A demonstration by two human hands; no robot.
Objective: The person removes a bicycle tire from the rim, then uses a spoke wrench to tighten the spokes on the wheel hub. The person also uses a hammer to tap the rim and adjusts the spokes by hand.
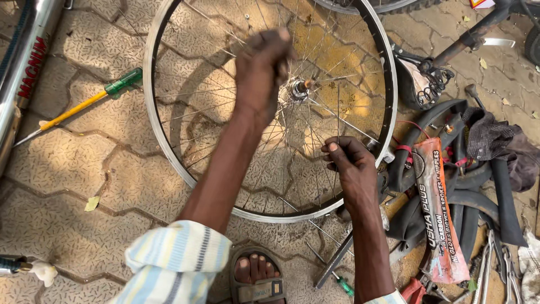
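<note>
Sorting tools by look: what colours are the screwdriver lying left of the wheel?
The screwdriver has a green handle and a yellow shaft, seen clearly in the head view.

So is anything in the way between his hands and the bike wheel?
Nothing visible. The left hand is raised over the spokes beside the hub. The right hand already pinches among the spokes inside the wheel rim.
</note>
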